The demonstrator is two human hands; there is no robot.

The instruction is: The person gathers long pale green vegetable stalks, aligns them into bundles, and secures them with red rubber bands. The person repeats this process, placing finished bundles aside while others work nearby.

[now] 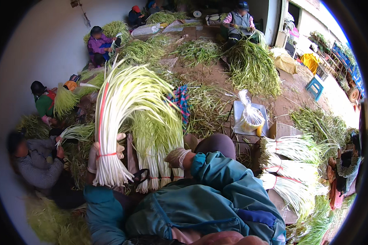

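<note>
My left hand (pixel 93 154), in a pale glove, grips a thick bundle of white-stemmed, yellow-green leafy stalks (pixel 112 122). A red tie circles its lower part, and a red strand runs up along the stems. The white ends point down and the leaves arch over to the right. My right hand (pixel 175 156), also in a pale glove with a band at the wrist, rests beside several tied bundles (pixel 153 153) lying side by side before me; its fingers are partly hidden, and I cannot tell whether they hold anything.
On the right, tied bundles (pixel 289 168) are stacked on cardboard. A plastic bag of food (pixel 250 121) sits on a metal stool (pixel 266 124). Loose green stalks (pixel 253 67) lie in heaps. Co-workers sit around, one close by on the left (pixel 36 162). A blue plastic stool (pixel 315 87) stands farther right.
</note>
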